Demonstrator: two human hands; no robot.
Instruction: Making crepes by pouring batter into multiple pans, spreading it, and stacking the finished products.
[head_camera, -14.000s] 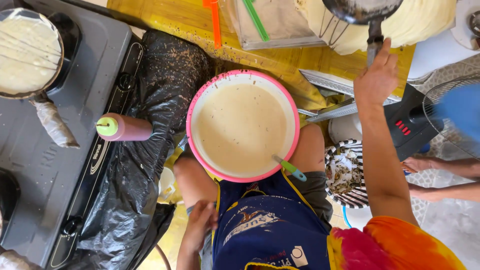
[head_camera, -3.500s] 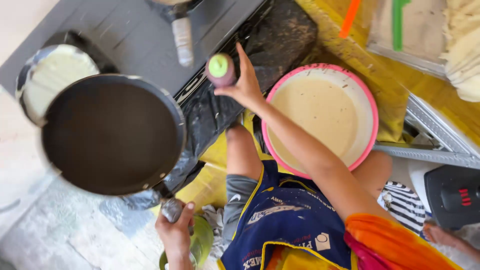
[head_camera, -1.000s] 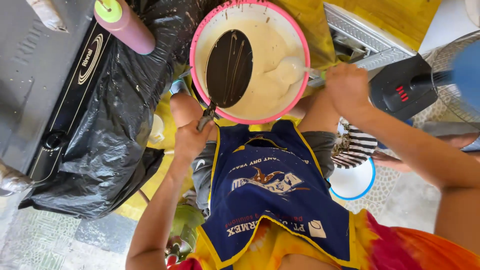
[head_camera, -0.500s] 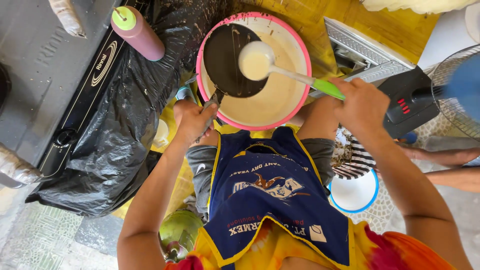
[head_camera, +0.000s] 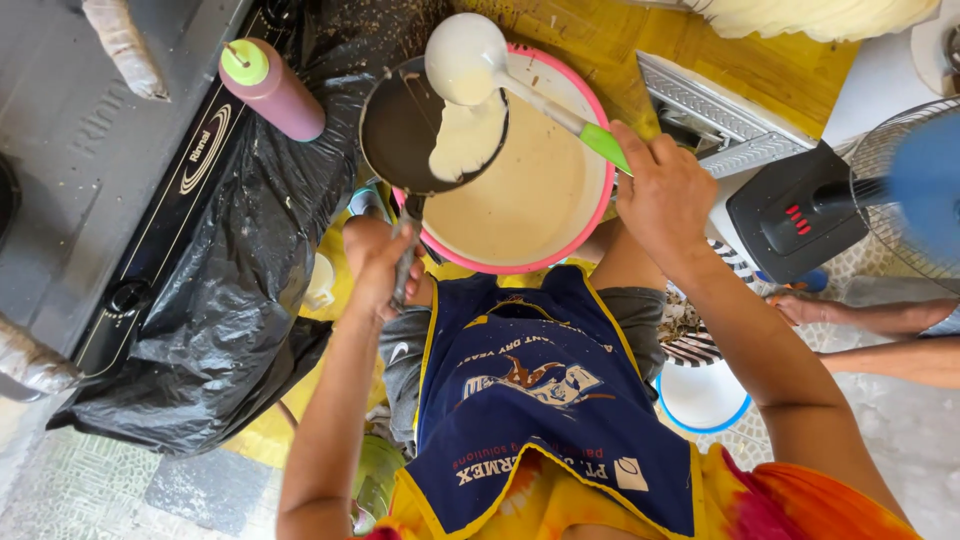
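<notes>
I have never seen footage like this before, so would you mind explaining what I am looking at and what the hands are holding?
There is no machine here: a person wears a camera on the head, so this single view looks straight down at their own arms, apron and lap.

The left hand grips the handle of a small dark pan, held over the edge of a pink-rimmed bowl of pale batter. The right hand holds a white ladle by its green handle, tipped so batter runs onto the pan.

To the left lie a black plastic bag, a purple squeeze bottle with a green cap and a grey gas stove. On the right stands a fan, and someone else's bare foot shows beside it.
</notes>
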